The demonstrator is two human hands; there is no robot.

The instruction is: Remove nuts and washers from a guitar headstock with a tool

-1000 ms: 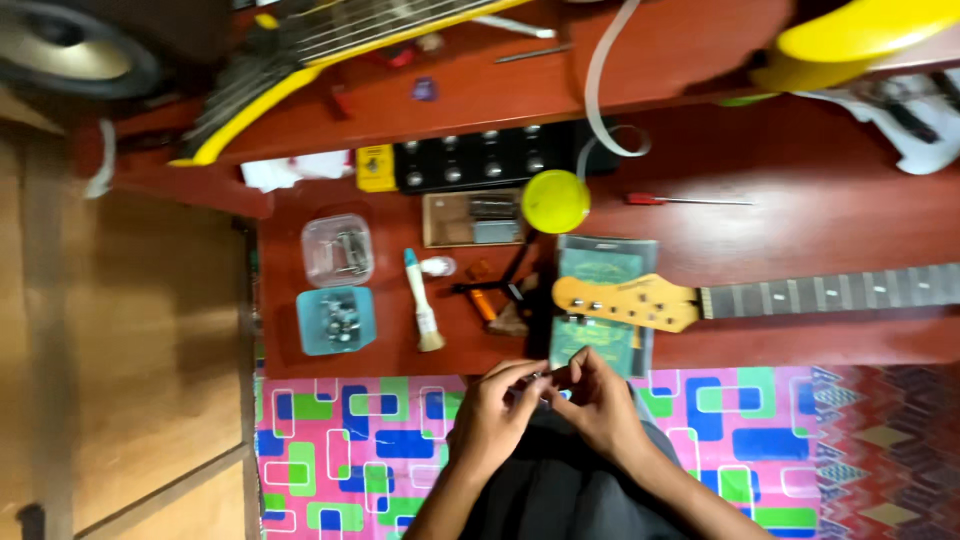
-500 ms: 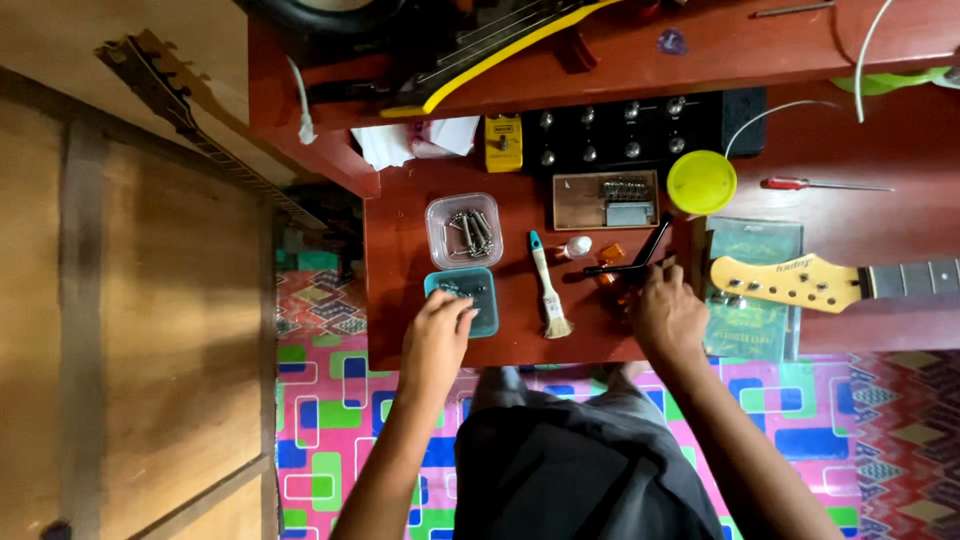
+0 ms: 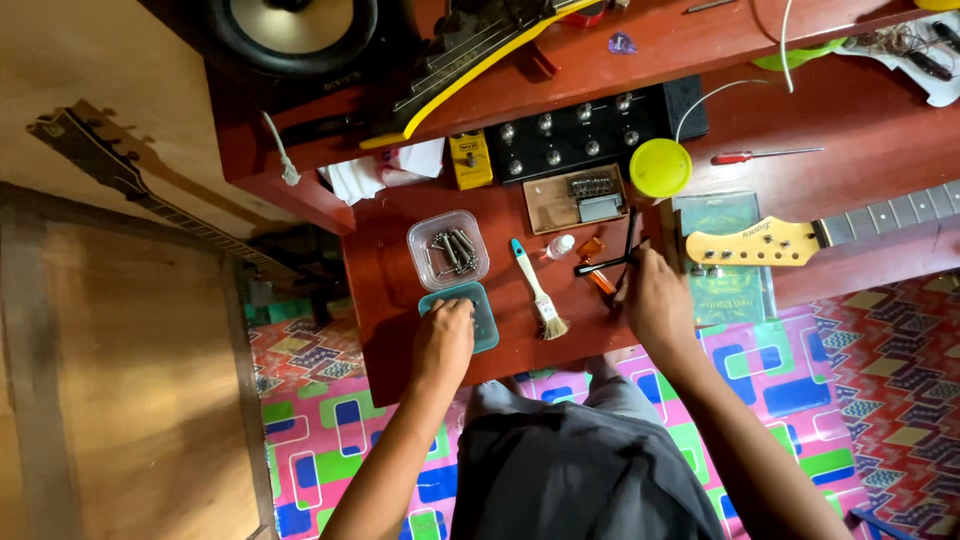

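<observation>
My left hand (image 3: 443,340) rests on the near edge of a small teal tray (image 3: 484,312), fingertips curled down into it; whether it holds anything is hidden. A clear plastic box of metal screws (image 3: 448,250) sits just beyond the tray. My right hand (image 3: 655,300) reaches to the middle of the red workbench (image 3: 390,290), its fingertips closed on a black L-shaped tool (image 3: 606,264) beside an orange-handled tool (image 3: 597,280). A blue-handled brush (image 3: 535,290) lies between my hands. A pale yellow guitar headstock (image 3: 760,240) lies to the right of my right hand.
A black pedal unit with knobs (image 3: 580,135), a yellow pedal (image 3: 468,160), a yellow round lid (image 3: 660,167), a red screwdriver (image 3: 760,155) and a small wooden box (image 3: 578,197) sit further back. A speaker (image 3: 290,30) and a yellow-edged guitar (image 3: 470,55) are on the upper shelf. Another guitar neck (image 3: 130,180) is on the left.
A second ago my hands were together in front of me. They have parted: the left went to the teal tray, the right to the black tool. The view shifted left.
</observation>
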